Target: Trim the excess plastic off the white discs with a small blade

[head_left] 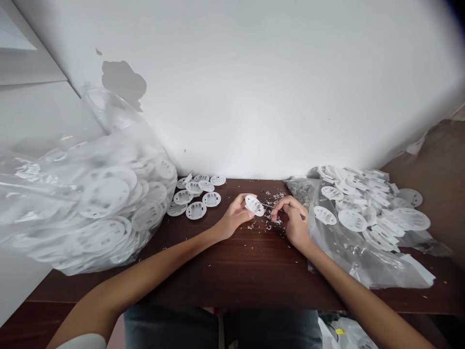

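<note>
One white slotted plastic disc (254, 205) sits in the left hand (236, 216), with one thin pick (283, 208) in the right hand (295, 224) just beside it. Nine loose discs (196, 210) lie to its left. Two clear plastic bags flank it: one bulging bag (109, 145) far left, one flat bag (348, 257) right, their many discs too overlapped to count.

Left hand (235, 218) curled; right hand (293, 222) pinching, apparently

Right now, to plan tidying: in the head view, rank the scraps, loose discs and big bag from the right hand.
From the right hand:
1. Scraps, just left.
2. Loose discs, farther left on the table.
3. Big bag, far left.
</note>
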`<action>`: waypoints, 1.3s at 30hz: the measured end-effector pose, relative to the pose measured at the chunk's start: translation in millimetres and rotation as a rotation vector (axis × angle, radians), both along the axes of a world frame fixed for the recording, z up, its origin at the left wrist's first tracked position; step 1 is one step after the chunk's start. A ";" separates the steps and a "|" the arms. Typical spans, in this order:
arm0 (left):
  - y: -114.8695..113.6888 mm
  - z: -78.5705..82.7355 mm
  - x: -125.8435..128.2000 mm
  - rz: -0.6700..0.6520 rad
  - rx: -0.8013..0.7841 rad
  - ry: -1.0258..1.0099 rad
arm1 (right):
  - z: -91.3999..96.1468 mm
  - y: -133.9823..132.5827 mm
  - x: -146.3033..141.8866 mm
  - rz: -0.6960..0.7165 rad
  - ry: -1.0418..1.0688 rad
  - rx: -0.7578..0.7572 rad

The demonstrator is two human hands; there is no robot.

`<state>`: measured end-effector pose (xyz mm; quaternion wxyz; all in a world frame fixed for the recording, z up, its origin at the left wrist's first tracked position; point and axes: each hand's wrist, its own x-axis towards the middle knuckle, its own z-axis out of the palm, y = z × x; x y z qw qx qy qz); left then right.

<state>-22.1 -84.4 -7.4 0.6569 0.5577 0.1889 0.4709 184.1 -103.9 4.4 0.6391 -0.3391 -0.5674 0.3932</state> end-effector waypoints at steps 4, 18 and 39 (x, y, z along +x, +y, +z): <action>-0.1 0.8 0.2 -0.011 0.020 0.009 | 0.0 -0.5 -0.9 0.016 0.030 0.001; 4.4 -5.4 -0.7 0.017 -0.048 0.018 | 1.1 -3.7 0.6 0.084 -0.087 0.005; -3.1 4.9 3.6 0.047 0.016 0.014 | 7.8 1.4 5.1 -0.024 -0.639 0.382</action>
